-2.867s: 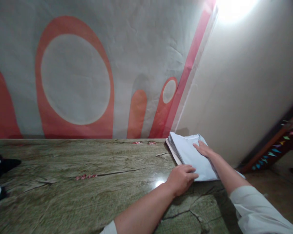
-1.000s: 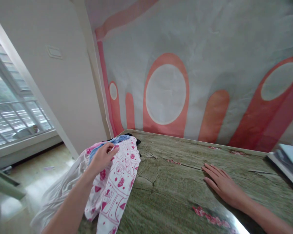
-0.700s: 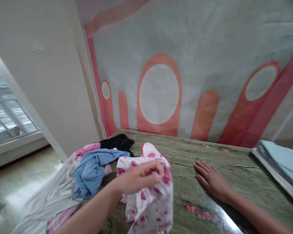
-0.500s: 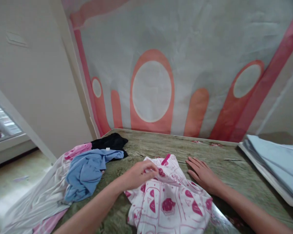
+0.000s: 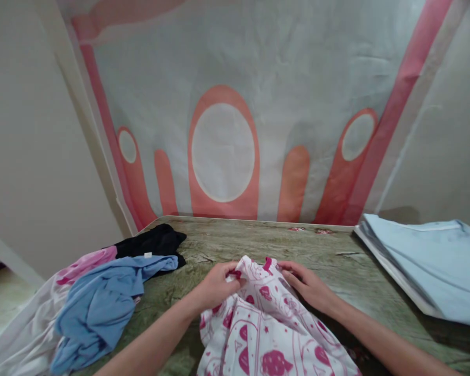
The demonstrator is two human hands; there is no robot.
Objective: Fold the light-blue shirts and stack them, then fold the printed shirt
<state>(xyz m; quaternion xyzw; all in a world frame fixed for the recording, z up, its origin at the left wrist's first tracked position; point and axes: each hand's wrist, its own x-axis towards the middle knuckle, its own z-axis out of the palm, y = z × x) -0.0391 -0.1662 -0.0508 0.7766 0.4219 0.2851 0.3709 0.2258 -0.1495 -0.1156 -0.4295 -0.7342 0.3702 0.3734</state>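
A white top (image 5: 258, 318) with a pink print and pink trim at its far end lies rumpled in front of me on the wood-patterned table. My left hand (image 5: 219, 284) is closed on the left side of its far end, thumb and fingers pinching the cloth. On the opposite side, my right hand (image 5: 307, 287) grips the top's edge near the pink trim; its fingertips are partly hidden by the fabric. The cloth between both hands is lifted a little into folds. The near end of the top runs out of view.
To the left lies a heap with a blue garment (image 5: 97, 313), a black garment (image 5: 152, 243), a pink piece (image 5: 88, 263) and white cloth (image 5: 31, 334). A folded light-blue stack (image 5: 431, 266) sits on the right of the table (image 5: 219, 235). A wall with a printed sheet (image 5: 297, 78) stands behind.
My right hand has moved from lying flat on the table to the top's right edge and closed on it. My left hand now pinches the left edge. The view has turned slightly right.
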